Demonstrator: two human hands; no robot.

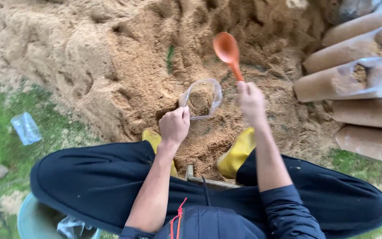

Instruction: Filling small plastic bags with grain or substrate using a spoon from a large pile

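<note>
Left hand [174,125] grips the clear bag [201,99] rim; right hand [251,101] clasps the orange scoop [227,50] just beside it

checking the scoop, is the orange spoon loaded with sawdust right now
No, the orange spoon in the right hand shows a bare bowl above the sawdust pile.

You're working in soft, even daylight with only faint shadows in the hollows of the sawdust heap [111,57], mild sheen on the plastic-wrapped blocks [354,75], slight blur throughout, and wide-angle bending at the frame's edges.
</note>
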